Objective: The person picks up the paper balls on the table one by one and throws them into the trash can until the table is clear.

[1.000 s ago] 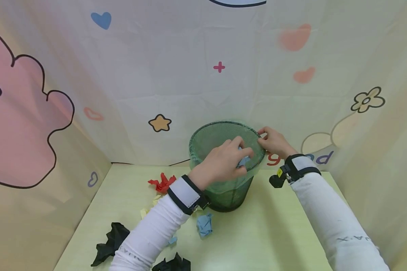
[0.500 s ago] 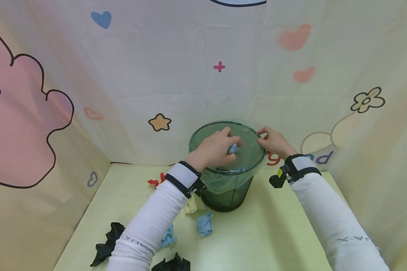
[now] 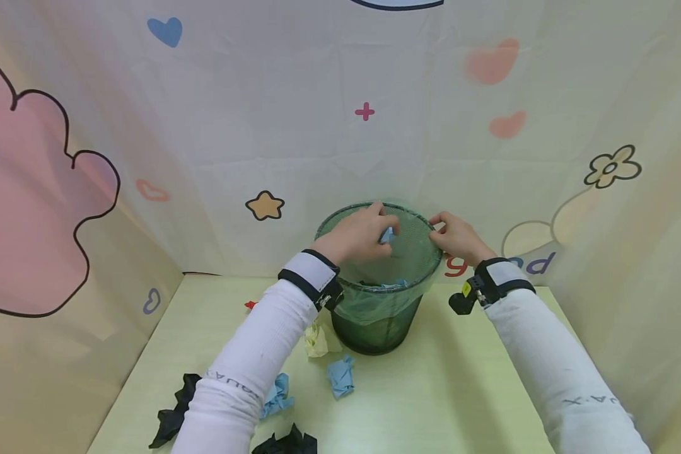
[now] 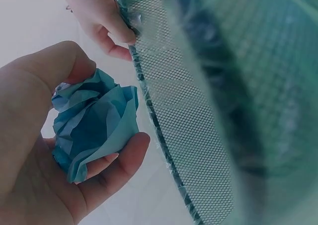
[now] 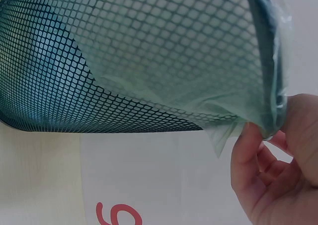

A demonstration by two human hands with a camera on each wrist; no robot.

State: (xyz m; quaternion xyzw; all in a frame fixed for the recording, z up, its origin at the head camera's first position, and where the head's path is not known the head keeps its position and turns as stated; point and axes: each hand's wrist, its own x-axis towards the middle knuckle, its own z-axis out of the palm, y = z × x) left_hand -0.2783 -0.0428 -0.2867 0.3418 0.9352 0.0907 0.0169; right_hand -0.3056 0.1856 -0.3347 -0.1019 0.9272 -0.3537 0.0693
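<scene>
From my seat, the left hand (image 3: 356, 236) has its fingers (image 4: 124, 160) partly spread and curled round 1 crumpled blue paper (image 4: 94, 120), carried at the mouth of the green mesh bin (image 3: 374, 339); its height against the rim I can't tell. My right hand (image 3: 458, 238) pinches the right side of the rim, thumb and fingers nearly together on the pale green liner (image 5: 164, 66). The bin stands upright near the middle of the bench's (image 3: 431, 403) far edge, more blue paper (image 3: 395, 284) showing inside. Just beside its foot I see yellow paper (image 3: 316, 341). 2 loose blue wads (image 3: 340, 376) lie nearer me. 1 black paper (image 3: 173, 413) sits by the left edge, another black piece (image 3: 286, 441) is nearest me, and red paper (image 3: 251, 304) peeks out toward the far left corner.
</scene>
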